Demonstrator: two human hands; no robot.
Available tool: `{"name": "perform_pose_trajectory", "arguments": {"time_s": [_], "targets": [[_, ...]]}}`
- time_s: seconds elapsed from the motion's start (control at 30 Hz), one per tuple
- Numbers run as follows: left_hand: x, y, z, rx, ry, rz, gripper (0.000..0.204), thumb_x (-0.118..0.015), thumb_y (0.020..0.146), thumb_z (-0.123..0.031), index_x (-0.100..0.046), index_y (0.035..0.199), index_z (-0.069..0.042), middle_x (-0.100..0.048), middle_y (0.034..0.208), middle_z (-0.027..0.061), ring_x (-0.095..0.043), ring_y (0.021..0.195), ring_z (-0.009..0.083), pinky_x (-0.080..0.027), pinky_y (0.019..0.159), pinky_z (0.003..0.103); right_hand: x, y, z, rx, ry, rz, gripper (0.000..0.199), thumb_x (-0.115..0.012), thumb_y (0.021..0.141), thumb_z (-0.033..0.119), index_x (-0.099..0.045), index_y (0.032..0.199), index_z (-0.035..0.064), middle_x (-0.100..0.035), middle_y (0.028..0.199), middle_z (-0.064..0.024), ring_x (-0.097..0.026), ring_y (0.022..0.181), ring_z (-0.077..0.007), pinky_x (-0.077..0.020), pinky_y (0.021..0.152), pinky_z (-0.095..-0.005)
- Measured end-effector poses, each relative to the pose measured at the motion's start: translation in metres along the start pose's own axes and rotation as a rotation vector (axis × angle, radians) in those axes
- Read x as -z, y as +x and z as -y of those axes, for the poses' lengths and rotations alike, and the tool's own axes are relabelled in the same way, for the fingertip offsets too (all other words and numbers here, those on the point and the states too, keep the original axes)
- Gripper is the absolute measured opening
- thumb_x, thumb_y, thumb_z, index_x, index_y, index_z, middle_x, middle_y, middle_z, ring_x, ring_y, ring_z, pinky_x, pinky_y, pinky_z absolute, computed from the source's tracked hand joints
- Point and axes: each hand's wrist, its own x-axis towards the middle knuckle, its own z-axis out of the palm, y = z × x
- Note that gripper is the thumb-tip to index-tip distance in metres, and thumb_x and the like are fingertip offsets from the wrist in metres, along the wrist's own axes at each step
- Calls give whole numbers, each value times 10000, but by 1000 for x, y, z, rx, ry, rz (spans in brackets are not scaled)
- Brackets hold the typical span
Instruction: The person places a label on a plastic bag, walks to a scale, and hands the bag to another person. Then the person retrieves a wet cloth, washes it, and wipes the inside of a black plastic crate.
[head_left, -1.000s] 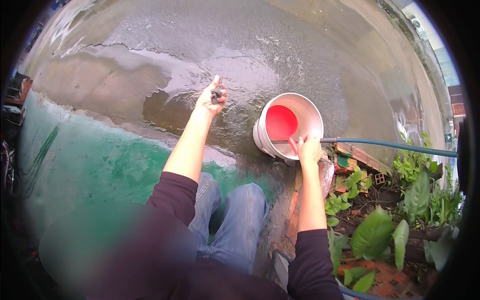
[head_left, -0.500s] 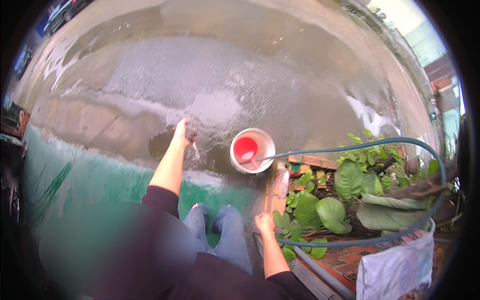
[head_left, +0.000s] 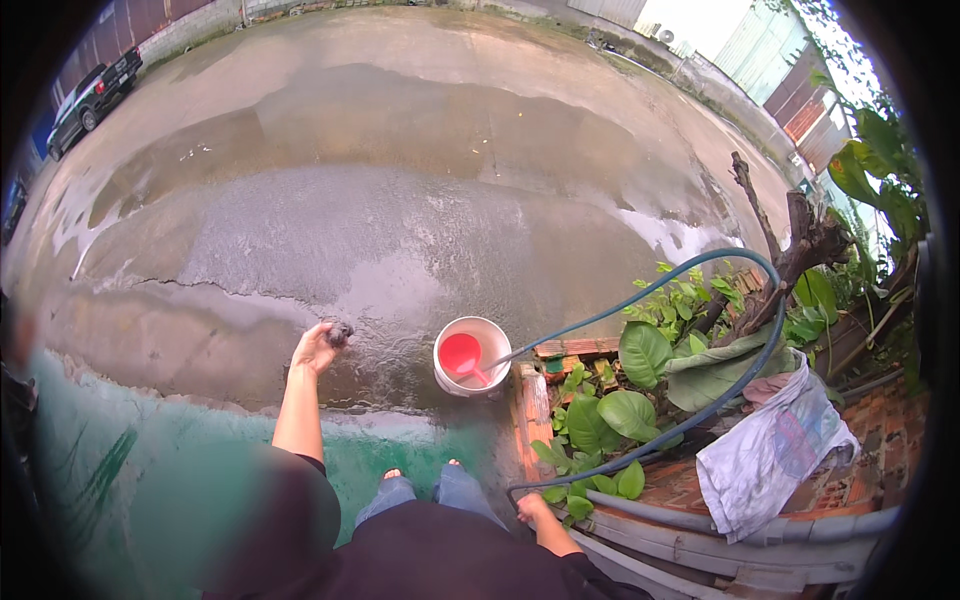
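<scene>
a wet yard, a bucket and a dark lump in one hand

the round white plastic bucket (head_left: 473, 357) stands on the wet grey concrete ground (head_left: 400, 200). it is the thing to find everything else by. inside the bucket lies a red plastic scoop (head_left: 461, 355).

to the left of the bucket, the left hand (head_left: 318, 347) is held out over the wet ground. its fingers are curled shut around a small dark grey lump (head_left: 340, 331), maybe a scrubber or a rag. it is too small to tell which.

a long blue-green rubber hose (head_left: 700, 400) comes to the bucket from the right, makes a big loop past the green leafy plants (head_left: 620, 400), and comes back down low. below the bucket and a bit to the right, the right hand (head_left: 532, 509) sits just at the low end of the hose. it looks like it rests on it or holds it, but how far the fingers close cannot be told.

the ground near the bucket is dark and wet, so some washing looks done. farther from the bucket the ground is paler and drier, so there looks to be more left to wash. the green painted floor (head_left: 150, 470) lies below and left of the bucket.
</scene>
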Motion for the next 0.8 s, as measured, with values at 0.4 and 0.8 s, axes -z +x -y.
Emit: {"name": "perform_pose_trajectory", "arguments": {"time_s": [0.4, 0.8], "targets": [[-10, 25, -4, 105, -809, 29, 302, -587, 790, 62, -507, 1053, -62, -568, 987, 111, -578, 761, 209, -553, 651, 292, 1, -99, 72, 367, 395, -190, 304, -519, 738, -7, -611, 1008, 98, -656, 685, -101, -642, 574, -181, -511, 521, -306], [-72, 27, -2, 1, 43, -139, 416, -663, 823, -429, -484, 961, -81, -427, 639, -7, -321, 435, 61, -224, 355, 199, -35, -107, 22, 203, 508, -143, 217, -570, 763, -49, -583, 949, 62, -606, 668, -79, -603, 528, -169, -482, 411, -316]]}}
